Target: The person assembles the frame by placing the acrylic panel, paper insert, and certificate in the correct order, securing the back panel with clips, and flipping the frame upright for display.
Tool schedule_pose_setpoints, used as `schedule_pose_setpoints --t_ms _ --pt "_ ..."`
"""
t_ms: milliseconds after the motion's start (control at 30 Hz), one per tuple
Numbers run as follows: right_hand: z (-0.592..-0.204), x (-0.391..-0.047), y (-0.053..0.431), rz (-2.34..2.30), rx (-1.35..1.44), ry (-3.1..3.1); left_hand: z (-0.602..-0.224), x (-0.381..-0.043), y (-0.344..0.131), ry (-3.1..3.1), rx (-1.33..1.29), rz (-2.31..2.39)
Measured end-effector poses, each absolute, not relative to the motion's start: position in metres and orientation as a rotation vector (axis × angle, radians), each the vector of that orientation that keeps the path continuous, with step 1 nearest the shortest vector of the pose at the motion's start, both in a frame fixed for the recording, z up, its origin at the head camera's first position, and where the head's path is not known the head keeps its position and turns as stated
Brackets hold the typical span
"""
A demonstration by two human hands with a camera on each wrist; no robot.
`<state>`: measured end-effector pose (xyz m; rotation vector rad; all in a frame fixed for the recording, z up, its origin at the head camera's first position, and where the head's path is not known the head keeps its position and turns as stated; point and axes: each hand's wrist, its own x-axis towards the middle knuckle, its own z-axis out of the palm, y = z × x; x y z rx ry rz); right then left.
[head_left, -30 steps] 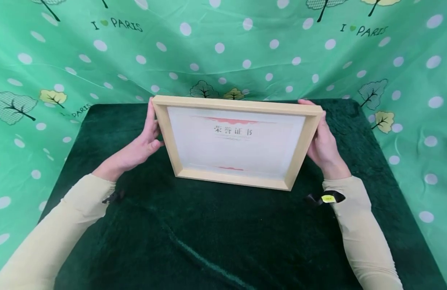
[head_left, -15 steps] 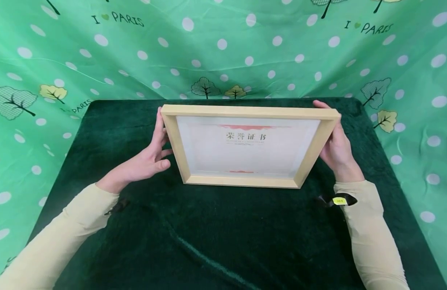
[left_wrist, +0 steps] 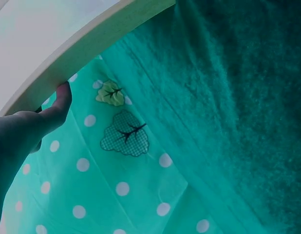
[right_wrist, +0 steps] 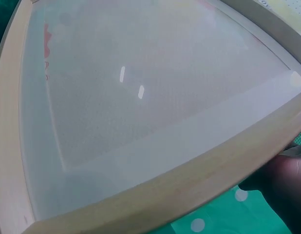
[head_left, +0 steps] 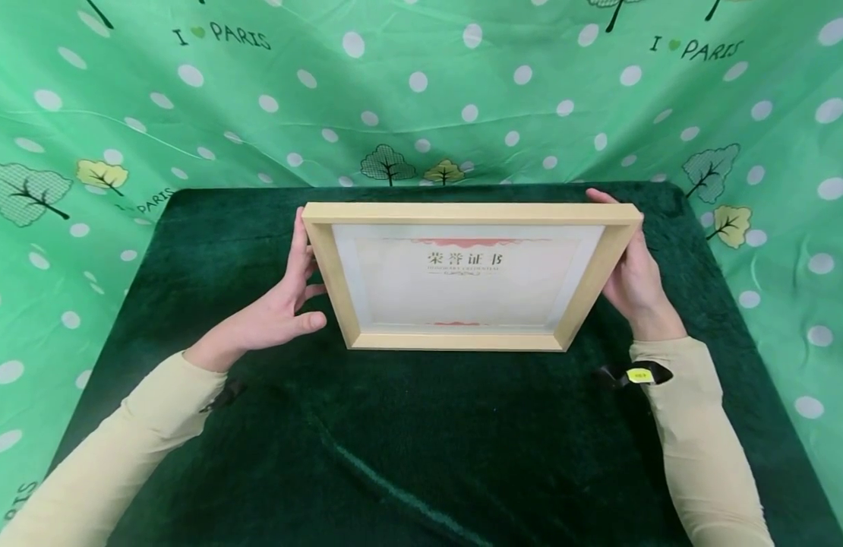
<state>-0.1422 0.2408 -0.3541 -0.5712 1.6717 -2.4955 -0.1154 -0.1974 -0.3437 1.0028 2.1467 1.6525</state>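
Note:
A pale wooden picture frame (head_left: 462, 213) with a white certificate (head_left: 462, 292) behind its clear front stands tilted above the dark green cloth, its top edge nearer the camera. Along its left side, my left hand (head_left: 267, 308) touches the wood with extended fingers. The left thumb (head_left: 308, 323) points away from the frame. My right hand (head_left: 640, 285) holds the right side, its fingers partly hidden behind the wood. In the left wrist view a fingertip (left_wrist: 64, 90) meets the frame's outer edge (left_wrist: 87, 48). The right wrist view shows the glazed front (right_wrist: 126, 112) close up.
A dark green plush cloth (head_left: 408, 448) covers the table, with a lighter crease running toward the front. Behind and at both sides hangs a light green curtain (head_left: 421, 106) with white dots and printed trees. A dark strap with a yellow label (head_left: 640, 375) circles the right wrist.
The picture frame and both hands have shifted right in the head view, and the frame's top edge now sits lower and more level. The left thumb has moved away from the frame.

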Motion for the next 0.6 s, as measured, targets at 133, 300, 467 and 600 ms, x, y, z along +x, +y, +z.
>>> schedule_pose_setpoints --t_ms 133,300,467,600 --pt "-0.355 -0.144 0.242 -2.460 -0.568 1.692 -0.346 -0.115 -0.199 2.131 1.002 1.689" --pt "-0.358 -0.146 0.249 -2.347 -0.577 1.763 -0.347 -0.115 -0.205 2.089 0.995 1.751" --pt "-0.361 -0.152 0.261 -2.236 -0.592 1.813 -0.353 -0.114 -0.213 2.140 0.939 1.716" --pt "-0.363 -0.159 0.276 -2.083 -0.528 1.953 -0.364 -0.117 -0.224 2.272 0.885 1.600"
